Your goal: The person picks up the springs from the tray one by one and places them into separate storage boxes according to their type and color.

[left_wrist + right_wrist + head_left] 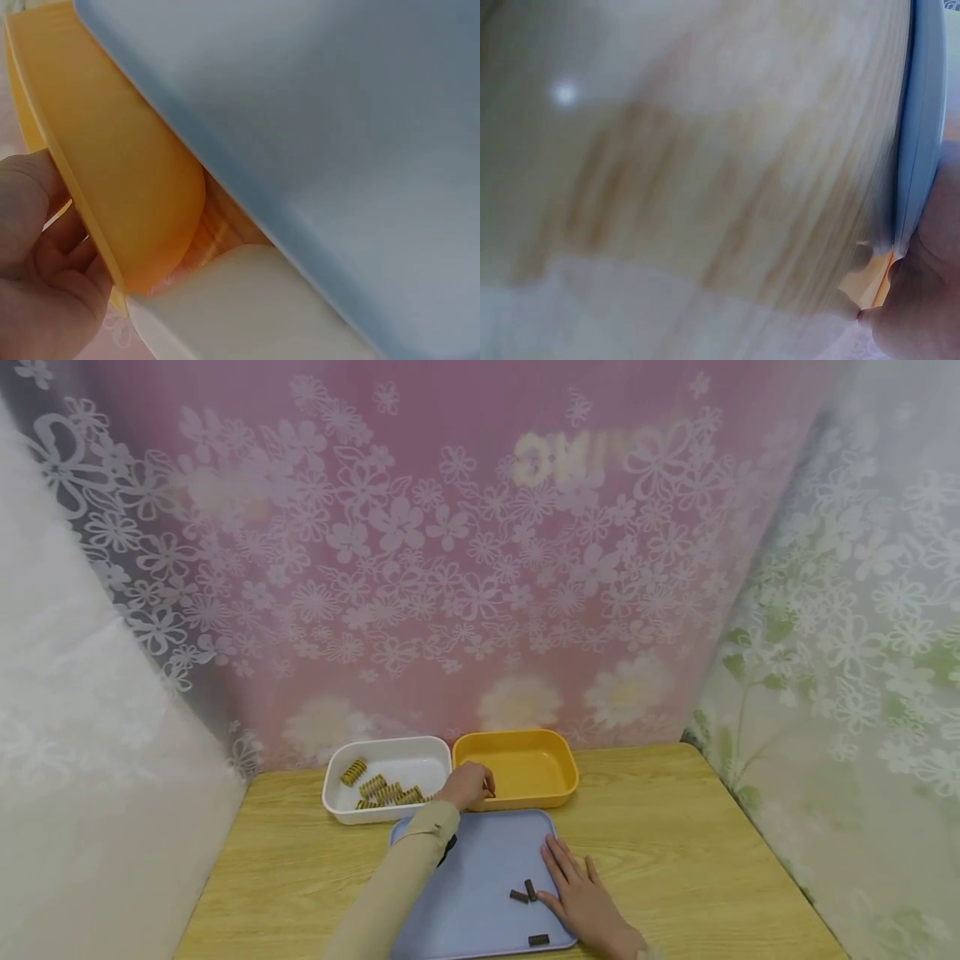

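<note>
Dark springs (pixel 538 940) | on tray (pixel 480 897) | right hand (pixel 588 903) beside them, outstretched | left hand (pixel 465 786) at yellow bin (pixel 521 772), grip unclear

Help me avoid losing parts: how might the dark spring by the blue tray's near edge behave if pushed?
The dark spring lies on its side and looks cylindrical, so it would probably roll. Its coils suggest stiff metal, unlikely to crumple.
</note>
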`<state>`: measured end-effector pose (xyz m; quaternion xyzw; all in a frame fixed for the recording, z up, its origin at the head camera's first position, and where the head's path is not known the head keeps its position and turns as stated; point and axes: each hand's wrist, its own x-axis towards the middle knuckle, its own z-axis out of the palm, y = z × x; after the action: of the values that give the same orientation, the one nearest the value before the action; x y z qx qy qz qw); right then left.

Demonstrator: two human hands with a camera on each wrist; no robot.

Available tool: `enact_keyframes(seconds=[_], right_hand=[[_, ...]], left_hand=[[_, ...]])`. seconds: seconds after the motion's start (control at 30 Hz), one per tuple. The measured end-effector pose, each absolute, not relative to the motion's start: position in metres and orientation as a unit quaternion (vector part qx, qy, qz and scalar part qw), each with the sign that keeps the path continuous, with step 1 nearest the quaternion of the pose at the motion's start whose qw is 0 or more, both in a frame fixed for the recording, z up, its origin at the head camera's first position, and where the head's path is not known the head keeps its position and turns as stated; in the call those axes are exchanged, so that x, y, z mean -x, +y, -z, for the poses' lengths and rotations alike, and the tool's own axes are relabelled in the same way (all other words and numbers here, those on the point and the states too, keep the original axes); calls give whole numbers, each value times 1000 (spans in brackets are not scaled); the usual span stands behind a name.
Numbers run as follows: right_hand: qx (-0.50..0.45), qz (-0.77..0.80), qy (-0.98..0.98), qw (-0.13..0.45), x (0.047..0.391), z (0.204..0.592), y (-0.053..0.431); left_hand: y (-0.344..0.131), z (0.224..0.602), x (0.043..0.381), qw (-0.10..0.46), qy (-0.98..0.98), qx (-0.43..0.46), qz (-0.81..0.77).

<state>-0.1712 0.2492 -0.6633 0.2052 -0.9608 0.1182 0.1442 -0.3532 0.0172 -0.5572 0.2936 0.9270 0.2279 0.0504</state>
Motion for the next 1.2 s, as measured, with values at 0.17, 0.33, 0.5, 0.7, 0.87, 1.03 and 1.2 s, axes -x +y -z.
enact_keyframes(seconds=[0.17, 0.33, 0.5, 0.7, 0.87, 1.03, 1.2], right_hand=[[-211, -108, -959, 156, 173, 666, 248], [-213, -100, -958, 166, 175, 667, 246], [-223, -107, -954, 171, 173, 664, 246], [-224, -122, -954, 157, 170, 661, 246], [-206, -96, -961, 158, 173, 666, 248], [-205, -88, -962, 160, 174, 669, 249], [-200, -99, -965, 138, 172, 660, 247]], left_hand=[[16, 558, 354, 51, 935, -288, -202], [14, 560, 354, 56, 938, -273, -208], [14, 566, 356, 38, 938, -272, -212], [16, 567, 355, 3, 930, -270, -251], [20, 558, 347, -49, 914, -280, -290], [24, 554, 338, -79, 903, -283, -313], [25, 551, 332, -68, 899, -274, -336]])
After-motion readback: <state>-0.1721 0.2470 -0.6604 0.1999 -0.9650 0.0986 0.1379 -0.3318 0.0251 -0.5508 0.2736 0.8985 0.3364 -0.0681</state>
